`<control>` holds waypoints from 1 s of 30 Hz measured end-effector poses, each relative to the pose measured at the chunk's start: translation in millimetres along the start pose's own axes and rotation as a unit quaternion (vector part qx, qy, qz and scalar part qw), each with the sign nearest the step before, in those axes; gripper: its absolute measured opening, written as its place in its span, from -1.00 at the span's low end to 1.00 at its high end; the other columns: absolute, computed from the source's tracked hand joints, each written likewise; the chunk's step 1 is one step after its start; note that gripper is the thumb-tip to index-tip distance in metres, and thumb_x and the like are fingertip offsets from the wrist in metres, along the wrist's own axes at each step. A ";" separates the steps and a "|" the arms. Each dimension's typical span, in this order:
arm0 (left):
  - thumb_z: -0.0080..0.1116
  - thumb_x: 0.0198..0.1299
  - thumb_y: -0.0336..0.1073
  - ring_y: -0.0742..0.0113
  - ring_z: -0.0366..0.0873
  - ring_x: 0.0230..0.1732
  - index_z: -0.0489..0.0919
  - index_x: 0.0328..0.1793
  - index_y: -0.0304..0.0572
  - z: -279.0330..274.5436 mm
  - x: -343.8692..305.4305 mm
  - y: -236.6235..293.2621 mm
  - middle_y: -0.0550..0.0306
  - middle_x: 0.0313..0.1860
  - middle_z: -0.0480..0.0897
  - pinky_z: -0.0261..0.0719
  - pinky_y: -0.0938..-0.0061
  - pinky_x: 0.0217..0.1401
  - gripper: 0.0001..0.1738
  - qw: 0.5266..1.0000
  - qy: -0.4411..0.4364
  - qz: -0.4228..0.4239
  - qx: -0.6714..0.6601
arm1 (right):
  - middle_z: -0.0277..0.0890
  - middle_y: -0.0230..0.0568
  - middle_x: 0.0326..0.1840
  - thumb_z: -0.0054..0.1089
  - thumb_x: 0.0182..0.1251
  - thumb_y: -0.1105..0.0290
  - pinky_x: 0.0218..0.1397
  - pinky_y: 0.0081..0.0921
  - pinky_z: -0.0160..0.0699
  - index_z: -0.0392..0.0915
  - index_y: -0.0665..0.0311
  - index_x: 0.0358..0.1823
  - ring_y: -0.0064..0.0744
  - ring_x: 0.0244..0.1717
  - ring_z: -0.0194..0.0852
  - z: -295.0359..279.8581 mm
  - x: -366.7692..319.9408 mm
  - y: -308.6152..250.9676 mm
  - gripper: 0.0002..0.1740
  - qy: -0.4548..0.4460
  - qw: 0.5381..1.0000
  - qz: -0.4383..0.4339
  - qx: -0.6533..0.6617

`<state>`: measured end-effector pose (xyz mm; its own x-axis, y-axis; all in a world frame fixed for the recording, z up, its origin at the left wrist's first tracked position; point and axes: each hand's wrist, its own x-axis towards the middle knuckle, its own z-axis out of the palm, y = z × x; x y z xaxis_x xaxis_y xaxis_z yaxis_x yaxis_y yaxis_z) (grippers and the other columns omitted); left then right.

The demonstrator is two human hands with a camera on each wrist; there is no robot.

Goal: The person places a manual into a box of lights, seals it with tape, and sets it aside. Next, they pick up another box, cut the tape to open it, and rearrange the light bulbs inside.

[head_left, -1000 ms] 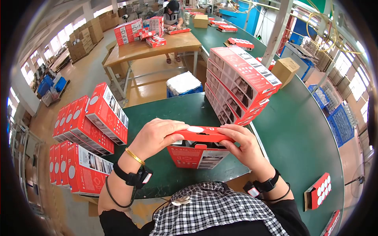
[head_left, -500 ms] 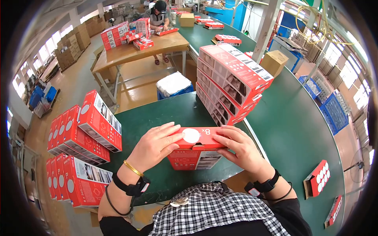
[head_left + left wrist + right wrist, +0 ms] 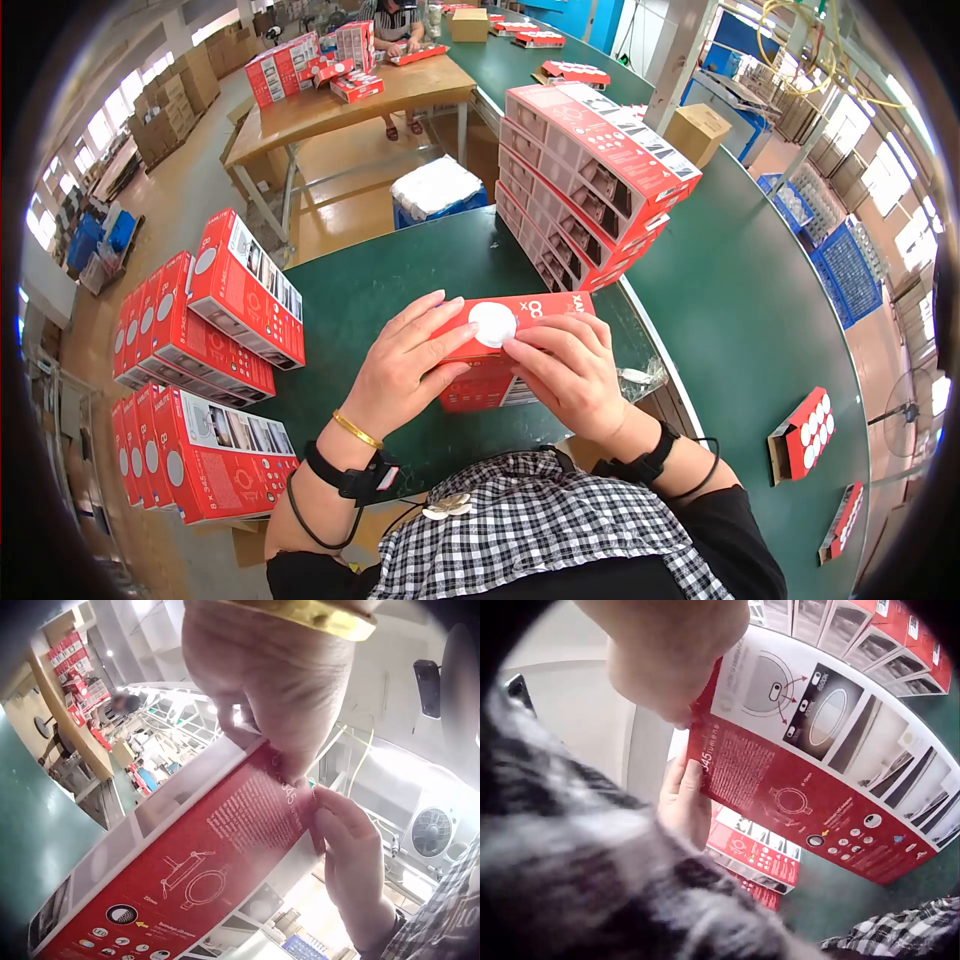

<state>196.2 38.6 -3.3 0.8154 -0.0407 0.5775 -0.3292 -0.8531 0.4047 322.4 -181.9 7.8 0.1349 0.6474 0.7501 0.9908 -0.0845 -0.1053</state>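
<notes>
A tall red carton [image 3: 560, 303] with a white disc on its lid stands upright before me on the green table. My left hand [image 3: 405, 362] holds its left end, fingers across the lid and thumb low on the near face. My right hand [image 3: 578, 372] bends over the near edge of the lid, fingertips beside the white disc and thumb just below. The lid lies down over the carton top. The left wrist view shows the carton's printed side [image 3: 195, 870], with both hands at its upper end. In the right wrist view, photos and drawings cover the carton [image 3: 795, 772].
Red cartons [image 3: 205, 330] stand in rows at the left table edge. A taller stack [image 3: 590, 185] stands behind on the right. Flat red packs [image 3: 805, 435] lie on the right-hand green table [image 3: 730, 330]. A person [image 3: 400, 25] works at the wooden table [image 3: 400, 90].
The lid, raised a second ago with an open gap at the near side, has come down onto the carton. My right hand has shifted left along the near edge towards the white disc.
</notes>
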 end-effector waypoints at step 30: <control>0.46 0.05 -0.39 -0.09 0.40 0.47 0.68 0.25 -0.01 3.4 -4.6 4.0 0.01 0.38 0.56 0.43 0.10 0.47 -0.45 0.999 0.018 -0.013 -0.027 | 0.50 -0.48 -0.25 0.53 -0.04 0.42 0.03 -0.31 0.35 0.75 0.07 -0.24 -0.36 -0.07 0.50 -2.0 -1.1 -3.2 -0.74 -0.014 0.998 0.057 0.019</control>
<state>192.8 33.6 -6.8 0.8071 0.0012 0.5904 -0.3334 -0.8244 0.4574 319.1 -183.9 8.6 0.2457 0.6563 0.7134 0.9682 -0.1306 -0.2132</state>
